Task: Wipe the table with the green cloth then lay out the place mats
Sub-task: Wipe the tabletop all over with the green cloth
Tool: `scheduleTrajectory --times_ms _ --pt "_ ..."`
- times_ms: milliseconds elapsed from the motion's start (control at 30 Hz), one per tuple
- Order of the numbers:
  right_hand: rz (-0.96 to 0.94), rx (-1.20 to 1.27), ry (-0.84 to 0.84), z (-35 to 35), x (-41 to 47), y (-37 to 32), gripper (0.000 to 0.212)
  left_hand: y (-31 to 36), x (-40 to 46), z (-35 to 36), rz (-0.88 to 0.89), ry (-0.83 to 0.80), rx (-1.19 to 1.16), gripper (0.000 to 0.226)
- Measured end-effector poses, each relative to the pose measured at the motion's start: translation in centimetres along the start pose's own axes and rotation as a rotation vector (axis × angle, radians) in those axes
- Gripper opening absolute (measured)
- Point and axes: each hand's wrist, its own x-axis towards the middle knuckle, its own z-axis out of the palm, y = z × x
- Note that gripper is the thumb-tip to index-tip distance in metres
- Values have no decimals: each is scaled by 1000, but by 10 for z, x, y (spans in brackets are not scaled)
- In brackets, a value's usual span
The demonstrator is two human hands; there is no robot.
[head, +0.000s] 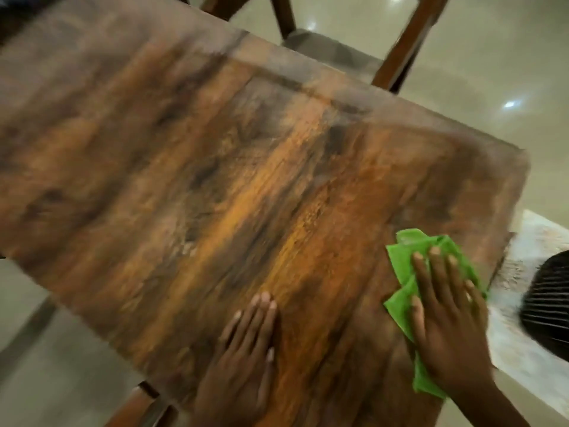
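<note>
A person leans over a dark, streaked wooden table [215,167]; the left hand [243,359] lies flat on the near edge, fingers straight and together, holding nothing; to its right, the right hand [446,312] presses a crumpled green cloth [400,266] against the tabletop with fingers spread, near the table's right-hand corner; a chair [397,47] stands beyond the far edge.

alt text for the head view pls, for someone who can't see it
A right hand presses a green cloth flat on a wooden table near its right edge, while the left hand rests flat on the bare wood beside it. Chairs and a pale glossy floor show beyond the table; the image is blurred.
</note>
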Motion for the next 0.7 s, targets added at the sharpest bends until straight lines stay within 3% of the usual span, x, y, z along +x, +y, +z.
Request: scheduleTrajectory --times_ms 100,133,200,333,433,533,600,700 --pt "82 -74 18 8 -39 -20 66 -6 -6 -1 -32 -102 -33 65" --pt "87 -119 -47 22 -61 -39 69 -7 -7 1 -29 -101 -7 64" --pt "-8 -111 -191 42 -118 -80 72 -9 -8 6 -23 -124 -17 63" --pt "-235 -93 -183 37 -189 -125 69 -15 -7 7 -65 -148 -54 65" --pt "-312 10 -344 9 -201 -111 85 -3 -6 5 -84 -171 22 65" --pt "-366 -1 -404 -10 -201 -80 82 36 -22 1 -265 -235 124 75" --pt "-340 24 -404 -16 -204 -65 79 77 -45 0 -332 -293 90 82" --pt "-303 93 -479 -23 -203 -53 80 145 -93 8 -285 -319 -38 82"
